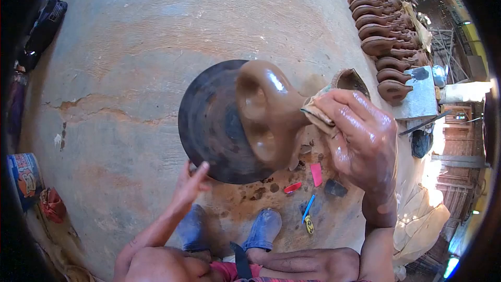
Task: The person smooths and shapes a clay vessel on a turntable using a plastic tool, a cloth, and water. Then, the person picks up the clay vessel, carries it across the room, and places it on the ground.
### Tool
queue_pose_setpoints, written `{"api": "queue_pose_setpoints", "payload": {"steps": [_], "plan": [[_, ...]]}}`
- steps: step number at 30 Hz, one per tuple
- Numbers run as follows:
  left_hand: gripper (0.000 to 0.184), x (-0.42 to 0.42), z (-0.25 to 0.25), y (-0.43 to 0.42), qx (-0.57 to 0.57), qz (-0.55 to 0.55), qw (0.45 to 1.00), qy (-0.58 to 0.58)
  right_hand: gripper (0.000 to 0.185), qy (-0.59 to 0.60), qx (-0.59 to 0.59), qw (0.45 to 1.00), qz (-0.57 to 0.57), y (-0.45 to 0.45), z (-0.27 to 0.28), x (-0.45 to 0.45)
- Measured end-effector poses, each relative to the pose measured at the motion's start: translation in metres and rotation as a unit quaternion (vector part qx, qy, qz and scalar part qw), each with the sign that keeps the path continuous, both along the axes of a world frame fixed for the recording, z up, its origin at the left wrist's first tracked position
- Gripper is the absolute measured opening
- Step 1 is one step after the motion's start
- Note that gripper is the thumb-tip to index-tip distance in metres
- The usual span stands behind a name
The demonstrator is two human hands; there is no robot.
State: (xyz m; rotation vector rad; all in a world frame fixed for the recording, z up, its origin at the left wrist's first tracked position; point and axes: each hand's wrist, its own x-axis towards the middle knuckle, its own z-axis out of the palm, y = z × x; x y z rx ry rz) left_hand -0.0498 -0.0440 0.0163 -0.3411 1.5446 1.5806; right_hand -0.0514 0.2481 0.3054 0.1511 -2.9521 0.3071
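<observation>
A wet brown clay vessel [272, 94] with rounded hollows and a narrow neck stands on the dark round potter's wheel [214, 125], right of its middle. My right hand [360, 130] pinches a damp cloth [319, 109] at the vessel's neck. A dark-rimmed bowl-like container [350, 81] shows partly behind that hand. At the wheel's near left rim is my left hand [190, 185], fingers apart and holding nothing; whether it touches the rim is hard to tell.
Near my feet lie a pink scraper [316, 174], a red tool [293, 187], a blue stick [309, 208] and a dark block [335, 188]. Rows of similar clay pieces [378, 46] line the upper right, beside a pale block [420, 96]. A bucket [24, 177] stands at left.
</observation>
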Motion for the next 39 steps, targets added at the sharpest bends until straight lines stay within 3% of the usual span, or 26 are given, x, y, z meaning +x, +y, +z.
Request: {"api": "queue_pose_setpoints", "payload": {"steps": [4,6,9,11,12,14,17,19,20,24,26,30,32,34,37,39], "plan": [[0.070,-0.046,-0.015,0.002,0.014,0.113,0.990,0.081,0.036,0.006,-0.012,1.000,0.012,0.001,-0.002,-0.015],[0.072,-0.027,-0.031,0.005,-0.081,0.074,0.994,0.024,0.037,0.009,-0.011,1.000,0.027,-0.002,-0.001,-0.021],[0.071,0.024,-0.013,0.011,-0.005,0.049,0.999,-0.018,0.038,0.019,-0.008,0.999,0.044,-0.008,-0.003,-0.026],[0.071,0.033,0.000,0.007,0.067,-0.126,0.963,-0.230,0.038,0.023,-0.007,0.998,0.054,-0.014,-0.004,-0.026],[0.071,0.030,0.007,0.006,0.068,-0.125,0.962,-0.233,0.038,0.016,0.000,0.998,0.054,-0.017,-0.003,-0.025],[0.069,0.007,0.016,0.008,0.014,-0.004,0.997,-0.075,0.038,0.007,0.004,0.999,0.054,-0.019,-0.003,-0.020],[0.071,-0.042,-0.012,-0.001,0.006,0.059,0.998,-0.023,0.046,-0.019,-0.010,0.996,0.092,-0.021,-0.001,-0.011],[0.066,-0.066,-0.018,0.000,0.013,0.160,0.982,0.097,0.043,-0.023,-0.018,0.998,0.062,-0.028,0.001,-0.005],[0.067,-0.064,-0.035,-0.006,0.043,0.126,0.990,0.044,0.044,-0.018,-0.008,0.998,0.065,-0.028,0.000,-0.001],[0.065,0.015,0.002,0.008,0.011,0.061,0.997,-0.045,0.046,-0.021,0.007,0.999,0.048,-0.026,0.003,0.011],[0.065,0.023,-0.002,-0.002,0.040,-0.066,0.986,-0.148,0.045,-0.026,0.020,0.999,0.033,-0.022,0.004,0.016],[0.071,-0.031,-0.004,-0.006,-0.014,0.046,0.996,-0.070,0.043,-0.047,0.003,0.999,-0.009,-0.014,0.009,0.017],[0.076,-0.056,0.001,-0.007,-0.050,0.104,0.993,0.021,0.043,-0.042,0.003,0.999,-0.012,-0.009,0.008,0.014],[0.077,-0.073,0.008,-0.003,-0.042,0.118,0.991,0.045,0.044,-0.027,-0.041,0.999,-0.009,-0.004,0.006,0.008],[0.077,-0.081,0.007,0.000,-0.040,0.129,0.988,0.074,0.044,-0.038,-0.015,0.999,0.006,0.001,0.007,-0.003],[0.072,-0.068,-0.005,0.001,-0.018,0.083,0.996,0.039,0.043,-0.039,-0.024,0.999,0.014,0.002,0.008,-0.010]]}}
